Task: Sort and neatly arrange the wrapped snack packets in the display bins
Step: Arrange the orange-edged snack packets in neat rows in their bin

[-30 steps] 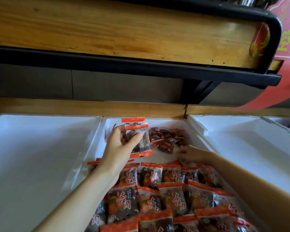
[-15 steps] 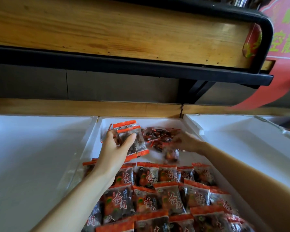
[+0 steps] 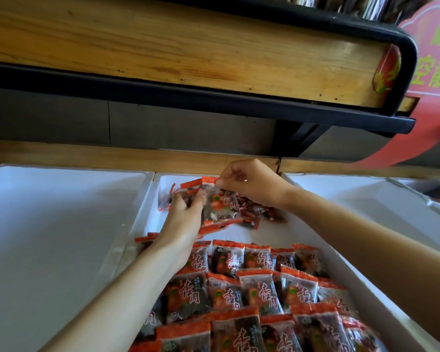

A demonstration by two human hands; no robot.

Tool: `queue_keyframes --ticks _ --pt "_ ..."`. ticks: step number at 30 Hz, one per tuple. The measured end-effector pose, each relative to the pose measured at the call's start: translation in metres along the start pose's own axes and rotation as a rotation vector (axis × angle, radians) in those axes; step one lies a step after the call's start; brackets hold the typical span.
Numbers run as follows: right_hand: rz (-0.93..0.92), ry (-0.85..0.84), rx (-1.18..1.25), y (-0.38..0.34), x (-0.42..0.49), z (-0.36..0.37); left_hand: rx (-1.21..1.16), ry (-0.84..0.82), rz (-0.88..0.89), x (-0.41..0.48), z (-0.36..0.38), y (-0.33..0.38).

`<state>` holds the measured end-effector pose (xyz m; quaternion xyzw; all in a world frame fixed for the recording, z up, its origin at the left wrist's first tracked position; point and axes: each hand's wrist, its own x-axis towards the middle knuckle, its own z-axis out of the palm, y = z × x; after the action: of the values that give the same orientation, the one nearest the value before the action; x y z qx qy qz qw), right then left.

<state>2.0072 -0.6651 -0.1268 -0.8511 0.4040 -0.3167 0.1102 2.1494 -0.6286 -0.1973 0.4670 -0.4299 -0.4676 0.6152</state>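
The middle white bin (image 3: 239, 233) holds red-and-dark wrapped snack packets. Neat overlapping rows of packets (image 3: 259, 293) fill its near half. A loose heap of packets (image 3: 262, 212) lies at the far end. My left hand (image 3: 186, 214) grips a small stack of packets (image 3: 221, 209), held upright above the bin floor. My right hand (image 3: 249, 184) pinches the red top edge of the front packet in that stack. Both arms reach in from below.
A white bin (image 3: 61, 224) stands to the left and another white bin (image 3: 366, 199) to the right. A wooden shelf with a black frame (image 3: 188, 54) overhangs the far side. A red sign (image 3: 434, 72) hangs at the upper right.
My right hand lifted a packet from the loose heap and brought it left against the stack in my left hand. The left hand sank slightly with its stack.
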Motion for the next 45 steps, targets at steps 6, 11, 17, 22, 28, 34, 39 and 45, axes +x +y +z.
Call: queue_keyframes --ticks 6,11,17,22,28,34,39,45 --pt "-0.106 0.046 -0.023 -0.011 0.011 0.009 -0.138 -0.065 -0.058 0.002 0.004 0.017" --pt "-0.029 0.126 0.234 0.006 0.023 0.015 -0.006 -0.044 0.089 0.0 -0.014 0.012" --pt "0.223 -0.251 -0.254 0.113 0.025 0.038 -0.04 -0.004 0.147 0.008 -0.018 0.01" --pt "0.244 -0.417 -0.331 0.141 0.019 0.051 -0.039 -0.012 0.146 0.011 -0.021 0.006" --pt "0.127 -0.444 -0.36 0.142 0.011 0.059 -0.015 0.011 0.144 0.014 -0.023 0.004" --pt "0.119 -0.371 -0.274 0.143 0.006 0.05 -0.002 0.02 0.135 0.011 -0.022 0.005" --pt "0.216 -0.427 -0.391 0.154 0.01 0.055 0.024 0.028 0.13 0.01 -0.022 0.004" --pt "0.281 -0.478 -0.434 0.148 0.023 0.061 0.022 0.03 0.116 0.011 -0.022 0.003"
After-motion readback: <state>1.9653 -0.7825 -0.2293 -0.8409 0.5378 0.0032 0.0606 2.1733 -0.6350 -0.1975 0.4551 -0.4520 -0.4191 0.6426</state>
